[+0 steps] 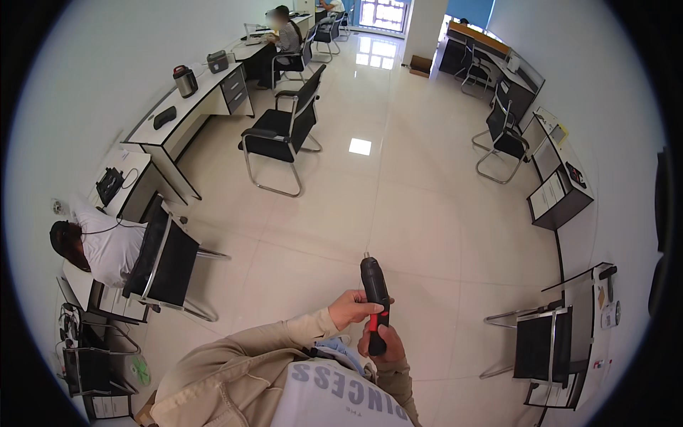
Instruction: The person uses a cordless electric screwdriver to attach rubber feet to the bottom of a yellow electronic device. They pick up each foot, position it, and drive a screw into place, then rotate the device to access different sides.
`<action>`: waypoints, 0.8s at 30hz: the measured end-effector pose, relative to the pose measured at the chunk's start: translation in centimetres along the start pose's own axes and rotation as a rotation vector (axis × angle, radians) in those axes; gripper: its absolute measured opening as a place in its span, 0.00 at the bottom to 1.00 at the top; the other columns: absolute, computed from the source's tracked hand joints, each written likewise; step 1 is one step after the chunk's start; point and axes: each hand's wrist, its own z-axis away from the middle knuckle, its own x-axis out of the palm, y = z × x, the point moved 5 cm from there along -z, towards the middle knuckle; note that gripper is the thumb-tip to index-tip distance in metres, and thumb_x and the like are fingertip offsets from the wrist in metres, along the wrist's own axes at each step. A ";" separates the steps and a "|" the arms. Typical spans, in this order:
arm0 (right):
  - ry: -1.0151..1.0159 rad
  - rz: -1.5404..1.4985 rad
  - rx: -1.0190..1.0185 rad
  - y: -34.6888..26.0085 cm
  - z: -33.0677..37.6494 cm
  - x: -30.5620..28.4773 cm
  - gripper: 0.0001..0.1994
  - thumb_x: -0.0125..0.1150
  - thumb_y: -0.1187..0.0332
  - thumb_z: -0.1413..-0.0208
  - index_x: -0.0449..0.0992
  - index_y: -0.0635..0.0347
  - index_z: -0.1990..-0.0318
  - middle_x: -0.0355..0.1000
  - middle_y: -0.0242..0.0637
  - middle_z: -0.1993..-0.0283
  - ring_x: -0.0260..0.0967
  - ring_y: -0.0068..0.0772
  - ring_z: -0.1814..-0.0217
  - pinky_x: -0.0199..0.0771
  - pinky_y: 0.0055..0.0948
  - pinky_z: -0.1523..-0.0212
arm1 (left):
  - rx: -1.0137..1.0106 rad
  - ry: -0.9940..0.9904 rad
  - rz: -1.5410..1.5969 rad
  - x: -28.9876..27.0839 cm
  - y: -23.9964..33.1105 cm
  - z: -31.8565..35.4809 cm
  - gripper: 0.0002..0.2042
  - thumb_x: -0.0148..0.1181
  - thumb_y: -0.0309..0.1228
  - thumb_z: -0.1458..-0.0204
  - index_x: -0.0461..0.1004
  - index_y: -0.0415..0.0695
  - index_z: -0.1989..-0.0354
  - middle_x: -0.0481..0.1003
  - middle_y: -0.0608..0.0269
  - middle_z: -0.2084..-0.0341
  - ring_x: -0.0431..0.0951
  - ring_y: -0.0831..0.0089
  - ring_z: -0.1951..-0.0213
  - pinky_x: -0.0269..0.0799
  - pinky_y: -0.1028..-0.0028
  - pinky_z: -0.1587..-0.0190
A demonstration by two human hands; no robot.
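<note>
Both hands on one tool. Left hand (350, 307) is wrapped around the middle of a black electric screwdriver (374, 299), fingers curled across the body. Right hand (383, 343) is clamped on the lower end, over the red grip section, fingers closed. The screwdriver stands near upright, bit tip pointing away from the person, held in the air over the tiled floor (413, 199), close to the chest, not resting on any surface. Beige sleeves come in from the lower edge; a light garment with printed letters covers the lower middle.

Around it: a black cantilever chair (281, 135) stands out on the floor, well apart from the hands. Another black chair (165, 263) sits at the left, with a person in a white top (107, 245) seated at a white surface (131, 181) along the left wall. Further up that wall a long surface (186, 107) carries a dark kettle (185, 80) near its far end. A second seated person (284, 35) is at the far end of the row. On the right, a black chair (544, 345) is at a surface (594, 313) by the right wall, and one more chair (504, 142) is further up.
</note>
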 end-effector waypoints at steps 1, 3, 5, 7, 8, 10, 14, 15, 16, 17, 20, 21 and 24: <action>0.049 0.048 -0.021 -0.9 0.1 -0.9 0.16 0.45 0.58 0.37 0.67 0.65 0.58 0.70 0.41 0.79 0.64 0.33 0.81 0.63 0.31 0.77 | -0.024 -0.006 -0.021 0.7 0.0 -1.0 0.15 0.61 0.31 0.46 0.75 0.39 0.51 0.75 0.61 0.49 0.67 0.86 0.71 0.57 0.84 0.74; 0.148 0.142 -0.059 -2.5 0.4 -3.2 0.14 0.47 0.60 0.37 0.67 0.65 0.59 0.69 0.39 0.79 0.64 0.31 0.81 0.64 0.30 0.78 | -0.074 -0.015 -0.063 1.8 -0.4 -3.4 0.15 0.61 0.31 0.46 0.75 0.38 0.52 0.75 0.61 0.49 0.67 0.86 0.72 0.58 0.84 0.74; 0.264 0.321 -0.106 -5.1 0.7 -4.9 0.12 0.51 0.63 0.39 0.68 0.65 0.60 0.70 0.37 0.79 0.64 0.26 0.81 0.64 0.26 0.79 | -0.105 -0.023 -0.011 3.2 -1.0 -6.3 0.15 0.62 0.31 0.46 0.75 0.38 0.53 0.76 0.61 0.54 0.66 0.87 0.75 0.57 0.85 0.76; 0.378 0.465 -0.183 -7.1 0.4 -6.5 0.11 0.54 0.64 0.40 0.69 0.65 0.62 0.69 0.35 0.79 0.64 0.23 0.81 0.64 0.24 0.80 | -0.147 -0.019 0.017 4.4 -1.0 -9.0 0.14 0.62 0.32 0.46 0.75 0.38 0.53 0.77 0.64 0.60 0.63 0.88 0.78 0.55 0.85 0.78; 0.446 0.528 -0.229 -7.7 0.7 -7.6 0.11 0.55 0.64 0.41 0.69 0.65 0.62 0.69 0.34 0.79 0.64 0.21 0.81 0.63 0.22 0.80 | -0.179 -0.019 0.033 5.1 -1.5 -10.2 0.14 0.62 0.32 0.46 0.75 0.38 0.54 0.77 0.65 0.63 0.62 0.88 0.79 0.54 0.85 0.78; 0.551 0.616 -0.290 -9.2 1.0 -9.6 0.11 0.56 0.65 0.42 0.70 0.65 0.63 0.69 0.32 0.78 0.64 0.20 0.81 0.63 0.21 0.80 | -0.235 -0.014 0.042 6.9 -1.7 -12.5 0.14 0.62 0.32 0.46 0.75 0.37 0.54 0.74 0.71 0.73 0.57 0.88 0.83 0.51 0.84 0.81; 0.634 0.602 -0.286 -13.6 0.3 -12.1 0.11 0.58 0.65 0.43 0.70 0.65 0.62 0.69 0.31 0.78 0.65 0.20 0.80 0.62 0.20 0.80 | -0.281 -0.206 0.108 7.6 -2.6 -18.8 0.16 0.64 0.35 0.48 0.75 0.38 0.55 0.77 0.66 0.67 0.67 0.86 0.78 0.55 0.82 0.81; 0.642 0.573 -0.265 -14.8 0.0 -12.9 0.11 0.58 0.65 0.43 0.70 0.66 0.62 0.69 0.31 0.78 0.65 0.20 0.80 0.63 0.20 0.80 | -0.294 -0.226 0.123 8.2 -2.2 -20.2 0.17 0.63 0.33 0.47 0.73 0.38 0.51 0.76 0.63 0.62 0.67 0.85 0.77 0.58 0.83 0.78; 0.634 0.544 -0.207 -15.9 -0.5 -13.7 0.12 0.58 0.64 0.43 0.69 0.66 0.61 0.69 0.33 0.78 0.66 0.22 0.81 0.64 0.21 0.80 | -0.306 -0.243 0.138 8.7 -1.8 -21.6 0.18 0.61 0.31 0.46 0.71 0.38 0.48 0.75 0.60 0.57 0.66 0.85 0.75 0.61 0.83 0.75; 0.646 0.479 -0.226 -17.0 -0.8 -14.6 0.12 0.59 0.64 0.44 0.70 0.66 0.62 0.69 0.33 0.78 0.65 0.21 0.81 0.64 0.21 0.80 | -0.318 -0.271 0.158 9.6 -1.2 -23.2 0.20 0.60 0.29 0.45 0.69 0.38 0.45 0.75 0.57 0.51 0.66 0.84 0.74 0.64 0.84 0.72; 0.645 0.291 -0.291 -19.8 -2.2 -16.7 0.13 0.60 0.64 0.44 0.70 0.68 0.64 0.69 0.33 0.78 0.65 0.22 0.80 0.64 0.23 0.79 | -0.186 -0.324 0.164 12.2 1.4 -28.0 0.23 0.61 0.30 0.46 0.65 0.38 0.42 0.67 0.52 0.41 0.71 0.76 0.55 0.69 0.76 0.53; 0.653 0.322 -0.311 -21.3 -2.7 -17.2 0.13 0.60 0.64 0.44 0.70 0.68 0.64 0.69 0.33 0.78 0.65 0.22 0.80 0.64 0.23 0.79 | -0.192 -0.369 0.152 13.0 2.0 -29.5 0.24 0.61 0.30 0.47 0.64 0.38 0.42 0.67 0.52 0.41 0.69 0.74 0.51 0.67 0.74 0.49; 0.660 0.465 -0.327 -24.9 -4.7 -19.2 0.14 0.57 0.63 0.42 0.68 0.67 0.60 0.69 0.36 0.78 0.67 0.27 0.82 0.66 0.22 0.80 | -0.194 -0.433 0.106 13.8 4.0 -33.9 0.25 0.63 0.29 0.49 0.64 0.38 0.43 0.66 0.53 0.40 0.66 0.69 0.42 0.63 0.68 0.40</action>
